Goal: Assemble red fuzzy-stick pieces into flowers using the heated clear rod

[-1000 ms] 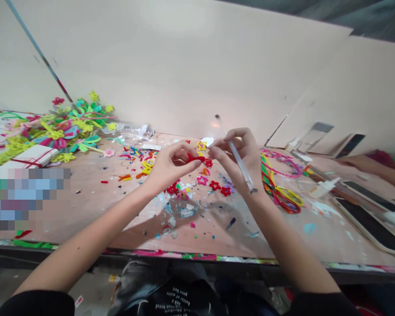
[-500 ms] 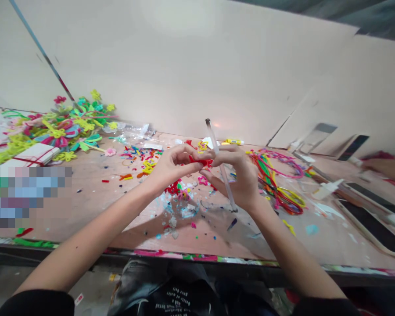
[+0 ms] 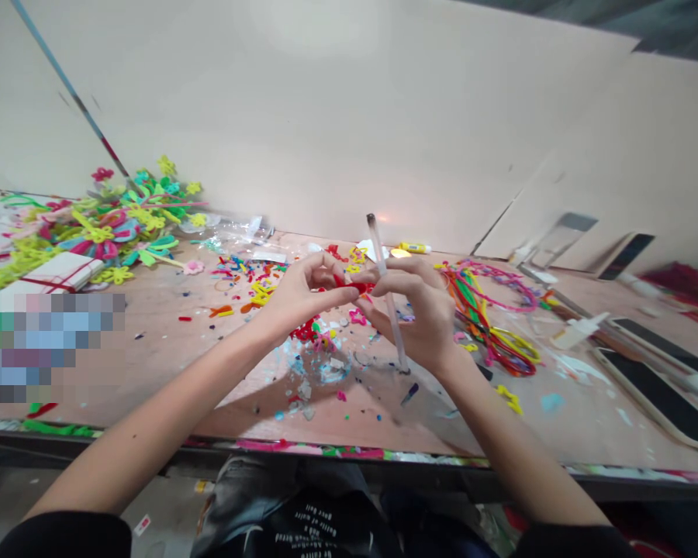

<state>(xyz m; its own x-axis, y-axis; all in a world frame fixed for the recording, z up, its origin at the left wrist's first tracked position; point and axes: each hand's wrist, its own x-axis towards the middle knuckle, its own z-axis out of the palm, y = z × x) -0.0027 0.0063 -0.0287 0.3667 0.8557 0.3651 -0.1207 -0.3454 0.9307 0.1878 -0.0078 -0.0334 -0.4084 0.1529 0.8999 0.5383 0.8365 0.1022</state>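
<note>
Over the middle of the table, my left hand (image 3: 314,293) pinches a small red fuzzy pipe-cleaner piece (image 3: 349,284) between thumb and fingers. My right hand (image 3: 422,314) has a translucent glue stick (image 3: 391,298) tucked between its fingers, slanting upright with darkened ends. The right thumb and fingertip meet at the red piece, close to the left fingertips; whether they grip it is partly hidden. Beneath the hands lie red pipe-cleaner bits (image 3: 305,331) and a small pink flower shape (image 3: 357,316).
Pipe-cleaner flowers (image 3: 101,229) are heaped at the left, beside a white box (image 3: 63,273). To the right lie bundled pipe cleaners (image 3: 500,345), a small glue bottle (image 3: 578,329) and phones (image 3: 657,395). A yellow tube (image 3: 416,248) rests near the back wall. Scraps litter the tabletop.
The glue stick has tilted slightly and its lower end has shifted left with my right hand. Another person's hand at the far right has gone out of view.
</note>
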